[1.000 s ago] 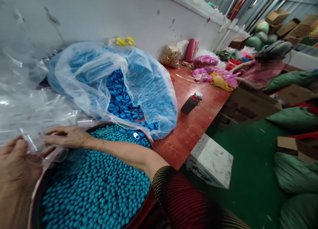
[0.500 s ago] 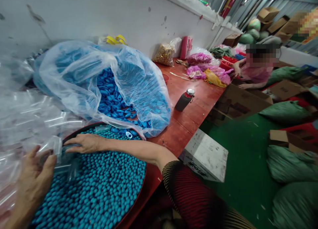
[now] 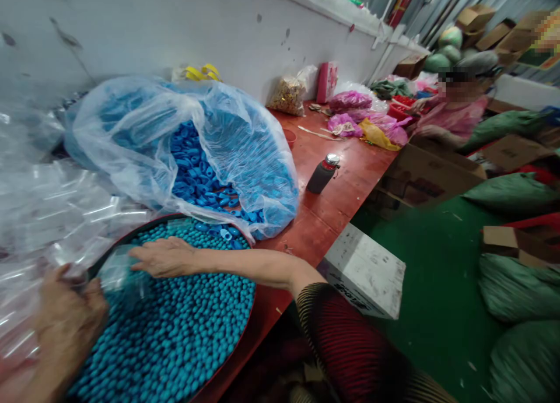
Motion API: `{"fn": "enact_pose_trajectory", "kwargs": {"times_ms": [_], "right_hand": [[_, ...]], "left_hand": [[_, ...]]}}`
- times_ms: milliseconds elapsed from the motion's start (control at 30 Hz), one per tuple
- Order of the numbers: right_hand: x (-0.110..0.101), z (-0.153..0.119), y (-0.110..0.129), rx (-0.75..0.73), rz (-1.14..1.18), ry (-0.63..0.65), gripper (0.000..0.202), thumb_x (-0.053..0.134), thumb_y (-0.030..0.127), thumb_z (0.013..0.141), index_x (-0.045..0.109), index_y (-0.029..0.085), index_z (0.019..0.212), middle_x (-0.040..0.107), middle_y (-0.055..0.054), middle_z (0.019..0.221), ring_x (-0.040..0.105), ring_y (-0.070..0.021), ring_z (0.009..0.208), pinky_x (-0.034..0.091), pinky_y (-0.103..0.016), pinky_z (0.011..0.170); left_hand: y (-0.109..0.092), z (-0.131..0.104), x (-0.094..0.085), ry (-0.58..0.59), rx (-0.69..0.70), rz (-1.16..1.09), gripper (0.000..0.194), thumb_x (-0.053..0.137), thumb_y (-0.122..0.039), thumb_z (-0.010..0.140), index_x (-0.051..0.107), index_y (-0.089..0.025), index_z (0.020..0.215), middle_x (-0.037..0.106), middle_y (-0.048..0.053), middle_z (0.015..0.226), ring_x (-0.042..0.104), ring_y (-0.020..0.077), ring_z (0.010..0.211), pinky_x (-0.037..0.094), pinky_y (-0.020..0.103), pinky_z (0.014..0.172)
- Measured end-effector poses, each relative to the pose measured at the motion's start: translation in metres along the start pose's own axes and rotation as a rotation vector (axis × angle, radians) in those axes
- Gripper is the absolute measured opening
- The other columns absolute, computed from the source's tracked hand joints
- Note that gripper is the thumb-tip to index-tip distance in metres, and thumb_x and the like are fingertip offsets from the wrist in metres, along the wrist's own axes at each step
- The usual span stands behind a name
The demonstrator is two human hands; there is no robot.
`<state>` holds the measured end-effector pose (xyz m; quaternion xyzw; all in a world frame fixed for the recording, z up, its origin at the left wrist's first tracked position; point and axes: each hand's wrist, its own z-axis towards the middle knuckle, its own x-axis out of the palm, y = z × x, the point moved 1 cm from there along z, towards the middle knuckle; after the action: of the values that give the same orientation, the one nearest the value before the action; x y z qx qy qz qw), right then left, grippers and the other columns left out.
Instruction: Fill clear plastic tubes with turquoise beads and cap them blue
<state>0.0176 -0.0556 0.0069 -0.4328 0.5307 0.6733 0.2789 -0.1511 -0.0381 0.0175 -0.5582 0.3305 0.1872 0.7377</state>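
Observation:
My right hand (image 3: 168, 257) reaches over a wide round tub (image 3: 251, 309) of teal beads (image 3: 188, 327). Its fingers are closed on clear plastic tubes (image 3: 125, 272), blurred by motion, just above the beads. At the tub's left rim is my left hand (image 3: 72, 315), its thumb and fingers curled in beside the clear tubes; what lies between them is blurred. A heap of clear plastic tubes (image 3: 100, 210) spreads left of the tub. Behind the tub, an open translucent bag (image 3: 266, 152) holds small blue plastic parts (image 3: 192, 164), some of them spilling onto the tub's far edge.
A dark bottle (image 3: 321, 175) stands on the red table (image 3: 315, 222). A white box (image 3: 367, 269) is beside the table's edge above the green floor. Another person (image 3: 455, 114) works at the far end among bags and cardboard boxes (image 3: 429, 170). Green sacks (image 3: 520, 286) lie at right.
My right hand has shifted slightly right with the clear tubes, and my left hand has moved a little right and down. The far person's arms have moved.

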Motion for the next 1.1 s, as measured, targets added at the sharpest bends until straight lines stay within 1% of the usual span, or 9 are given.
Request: {"fn": "enact_pose_trajectory", "kwargs": {"times_ms": [67,167,233,300,467,700,833,933,1100], "right_hand": [[-0.001,-0.014,0.005,-0.072,0.079,-0.027,0.020,0.048,0.033,0.091,0.057,0.020,0.103,0.062,-0.006,0.108,0.060,-0.0175,0.097,0.047,-0.028,0.077],[-0.005,-0.036,0.007,0.046,0.421,-0.057,0.022,0.054,0.024,0.088,0.060,0.015,0.107,0.065,-0.007,0.103,0.060,-0.0165,0.099,0.047,-0.029,0.084],[-0.004,-0.047,0.001,0.197,0.701,0.047,0.026,0.046,0.024,0.091,0.060,0.014,0.111,0.066,-0.007,0.095,0.064,-0.0152,0.079,0.052,-0.030,0.070],[-0.002,-0.052,-0.008,0.339,0.932,0.160,0.030,0.043,0.024,0.090,0.059,0.015,0.114,0.067,-0.006,0.085,0.063,-0.0143,0.061,0.051,-0.029,0.053],[-0.003,-0.064,-0.016,0.343,1.249,0.251,0.036,0.053,0.009,0.076,0.060,0.019,0.110,0.067,-0.006,0.086,0.066,-0.0129,0.072,0.053,-0.027,0.060],[0.002,-0.072,-0.010,0.324,1.044,0.201,0.040,0.055,0.015,0.076,0.057,0.020,0.116,0.066,-0.008,0.089,0.065,-0.0138,0.067,0.050,-0.024,0.050],[0.009,-0.071,0.006,0.083,0.744,0.108,0.034,0.054,0.011,0.076,0.061,0.018,0.109,0.068,-0.004,0.093,0.063,-0.0139,0.078,0.051,-0.029,0.072],[0.008,-0.072,0.020,-0.028,0.557,0.045,0.032,0.053,0.013,0.080,0.061,0.016,0.111,0.066,-0.005,0.107,0.060,-0.0171,0.098,0.043,-0.032,0.090],[-0.003,-0.069,0.024,-0.054,0.424,0.238,0.020,0.057,0.022,0.085,0.062,0.013,0.102,0.065,-0.002,0.091,0.059,-0.0137,0.083,0.044,-0.022,0.074]], "left_hand": [[0.001,-0.015,0.000,-0.024,-0.041,0.062,0.043,0.049,-0.037,0.069,0.048,-0.023,0.109,0.061,0.010,0.107,0.055,0.0399,0.109,0.044,0.060,0.091],[-0.005,-0.042,0.006,0.229,-0.180,-0.270,0.042,0.055,-0.041,0.072,0.051,-0.020,0.108,0.064,0.006,0.093,0.065,0.0240,0.085,0.054,0.039,0.075],[-0.008,-0.052,0.011,0.274,-0.397,-0.577,0.048,0.059,-0.042,0.071,0.049,-0.017,0.111,0.064,0.003,0.083,0.064,0.0173,0.067,0.051,0.028,0.057],[-0.007,-0.054,0.016,0.245,-0.480,-0.729,0.047,0.062,-0.038,0.071,0.049,-0.017,0.111,0.062,0.001,0.076,0.060,0.0113,0.057,0.042,0.019,0.047],[0.005,-0.052,0.016,0.290,-0.560,-0.866,0.035,0.064,-0.025,0.069,0.047,-0.016,0.097,0.061,0.001,0.074,0.060,0.0108,0.059,0.040,0.019,0.049],[-0.004,-0.065,0.004,0.196,-0.256,-0.530,0.021,0.058,-0.027,0.073,0.053,-0.016,0.091,0.059,0.005,0.092,0.059,0.0166,0.081,0.045,0.026,0.066],[-0.019,-0.065,-0.003,0.287,0.015,-0.322,0.019,0.058,-0.026,0.071,0.055,-0.018,0.088,0.059,0.005,0.106,0.054,0.0221,0.104,0.043,0.035,0.090],[-0.022,-0.068,-0.005,0.360,0.033,-0.280,0.021,0.053,-0.034,0.075,0.053,-0.018,0.089,0.060,0.003,0.088,0.058,0.0198,0.086,0.048,0.037,0.083],[-0.009,-0.074,-0.005,0.302,-0.086,-0.370,0.031,0.056,-0.048,0.073,0.053,-0.021,0.089,0.061,0.000,0.080,0.061,0.0195,0.069,0.054,0.034,0.059]]}}
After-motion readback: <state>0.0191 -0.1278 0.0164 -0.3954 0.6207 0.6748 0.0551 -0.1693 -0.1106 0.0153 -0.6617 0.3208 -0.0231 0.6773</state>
